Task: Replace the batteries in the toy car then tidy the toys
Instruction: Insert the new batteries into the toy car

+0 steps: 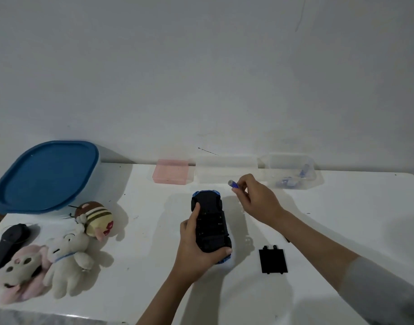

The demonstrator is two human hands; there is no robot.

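Observation:
A blue toy car (210, 221) lies upside down on the white table (342, 207), its black underside up and the battery bay uncovered. My left hand (193, 247) grips the car from the left and the near end. My right hand (255, 198) pinches a blue battery (233, 184) just right of the car's far end. The black battery cover (273, 261) lies flat on the table to the right of the car.
A clear tub (292, 171) with several blue batteries stands at the back right, next to a clear box (224, 170) and a pink box (172, 174). A blue-lidded bin (46, 177) stands at the back left. Three plush toys (67, 259) and a black remote (9, 242) lie at the left.

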